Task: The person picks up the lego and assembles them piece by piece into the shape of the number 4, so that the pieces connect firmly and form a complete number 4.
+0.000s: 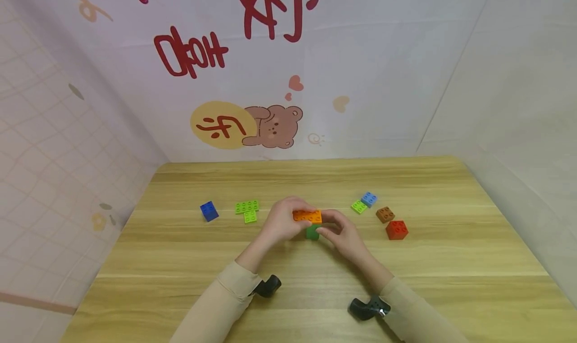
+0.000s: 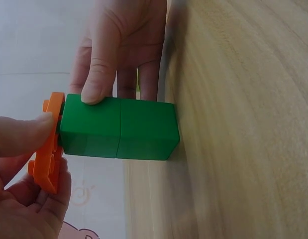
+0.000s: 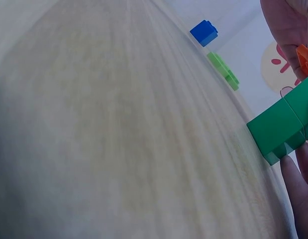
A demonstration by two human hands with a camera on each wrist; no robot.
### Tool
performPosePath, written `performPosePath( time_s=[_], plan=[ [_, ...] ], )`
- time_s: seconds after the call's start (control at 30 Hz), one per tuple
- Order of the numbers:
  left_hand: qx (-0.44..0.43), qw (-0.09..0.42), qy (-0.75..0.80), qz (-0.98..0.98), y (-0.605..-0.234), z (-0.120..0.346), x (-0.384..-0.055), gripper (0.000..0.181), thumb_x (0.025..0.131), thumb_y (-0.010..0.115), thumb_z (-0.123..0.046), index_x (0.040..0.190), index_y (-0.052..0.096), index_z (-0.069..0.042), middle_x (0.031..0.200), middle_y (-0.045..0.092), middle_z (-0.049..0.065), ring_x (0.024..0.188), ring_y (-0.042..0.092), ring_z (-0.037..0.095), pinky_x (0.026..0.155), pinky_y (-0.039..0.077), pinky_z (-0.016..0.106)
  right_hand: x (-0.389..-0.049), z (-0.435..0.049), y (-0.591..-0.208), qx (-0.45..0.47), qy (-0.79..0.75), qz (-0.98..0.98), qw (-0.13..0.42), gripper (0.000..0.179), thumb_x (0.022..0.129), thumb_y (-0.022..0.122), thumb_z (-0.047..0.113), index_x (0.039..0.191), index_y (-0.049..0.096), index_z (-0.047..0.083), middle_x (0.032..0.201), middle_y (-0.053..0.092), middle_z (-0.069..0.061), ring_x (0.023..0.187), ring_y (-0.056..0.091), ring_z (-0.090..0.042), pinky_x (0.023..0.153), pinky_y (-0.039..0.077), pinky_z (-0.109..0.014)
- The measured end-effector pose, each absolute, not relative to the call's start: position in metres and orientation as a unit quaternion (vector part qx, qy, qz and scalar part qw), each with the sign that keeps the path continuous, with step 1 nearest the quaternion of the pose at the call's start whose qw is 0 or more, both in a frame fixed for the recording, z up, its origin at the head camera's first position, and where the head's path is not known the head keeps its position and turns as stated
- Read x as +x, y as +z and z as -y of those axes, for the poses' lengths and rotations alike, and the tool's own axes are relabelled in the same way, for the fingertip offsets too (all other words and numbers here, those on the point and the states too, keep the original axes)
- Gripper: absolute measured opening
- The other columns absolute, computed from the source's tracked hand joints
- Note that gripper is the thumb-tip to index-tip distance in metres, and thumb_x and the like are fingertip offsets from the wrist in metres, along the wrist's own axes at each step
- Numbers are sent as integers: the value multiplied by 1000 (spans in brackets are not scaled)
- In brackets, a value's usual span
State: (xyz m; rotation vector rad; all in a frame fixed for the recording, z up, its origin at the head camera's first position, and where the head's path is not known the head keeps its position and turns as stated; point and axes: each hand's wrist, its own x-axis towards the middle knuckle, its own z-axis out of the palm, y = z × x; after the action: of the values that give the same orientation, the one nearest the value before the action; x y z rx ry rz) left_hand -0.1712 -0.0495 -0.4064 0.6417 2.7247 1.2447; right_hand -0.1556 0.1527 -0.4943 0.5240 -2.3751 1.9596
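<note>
Two green blocks (image 2: 119, 127) stand stacked upright on the wooden table. An orange eight-stud brick (image 1: 312, 216), a thin one, lies across the top of the stack, tilted slightly in the left wrist view. My left hand (image 1: 283, 220) pinches this orange brick between thumb and fingers. From the other side my right hand (image 1: 346, 239) holds the green stack, its thumb on the upper block and its fingers behind. Whether the orange brick is fully pressed onto the green studs, I cannot tell.
To the left are a blue block (image 1: 209, 211) and two lime-green plates (image 1: 247, 207). Right of the hands lie a lime plate (image 1: 359, 207), a light-blue brick (image 1: 369, 199), a brown brick (image 1: 385, 214) and a red block (image 1: 397, 230). A printed cloth (image 1: 374, 72) hangs behind the table.
</note>
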Motion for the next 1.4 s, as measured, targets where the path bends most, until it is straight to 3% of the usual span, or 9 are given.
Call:
performPosePath(
  time_s=[0.3, 0.57, 0.83, 1.4],
  plan=[
    [200, 65, 409, -888, -404, 51, -172, 27, 86, 78, -10, 113, 76, -13, 118, 67, 5, 113, 59, 25, 99, 48, 39, -152, -149, -485, 171, 624, 762, 6, 37, 91, 67, -4, 127, 58, -2, 126, 60, -19, 116, 57, -34, 99, 48, -50],
    [224, 76, 387, -891, -399, 52, -174, 26, 88, 76, -10, 114, 75, -11, 117, 69, 4, 110, 61, 23, 98, 48, 40, -158, -153, -498, 183, 627, 757, 21, 36, 91, 71, 4, 126, 61, 5, 123, 63, -11, 112, 60, -19, 98, 50, -44],
    [226, 76, 385, -891, -399, 52, -174, 26, 87, 76, -9, 113, 75, -11, 117, 68, 4, 110, 60, 23, 99, 48, 39, -158, -153, -498, 181, 631, 754, 15, 36, 91, 71, 6, 125, 61, 7, 123, 63, -8, 113, 59, -20, 97, 51, -39],
    [221, 70, 390, -891, -401, 52, -175, 26, 85, 80, -10, 111, 76, -11, 113, 68, 3, 107, 60, 22, 98, 48, 38, -158, -152, -500, 185, 626, 757, 27, 36, 91, 69, 1, 126, 60, 3, 122, 63, -12, 112, 60, -21, 97, 50, -45]
  ],
)
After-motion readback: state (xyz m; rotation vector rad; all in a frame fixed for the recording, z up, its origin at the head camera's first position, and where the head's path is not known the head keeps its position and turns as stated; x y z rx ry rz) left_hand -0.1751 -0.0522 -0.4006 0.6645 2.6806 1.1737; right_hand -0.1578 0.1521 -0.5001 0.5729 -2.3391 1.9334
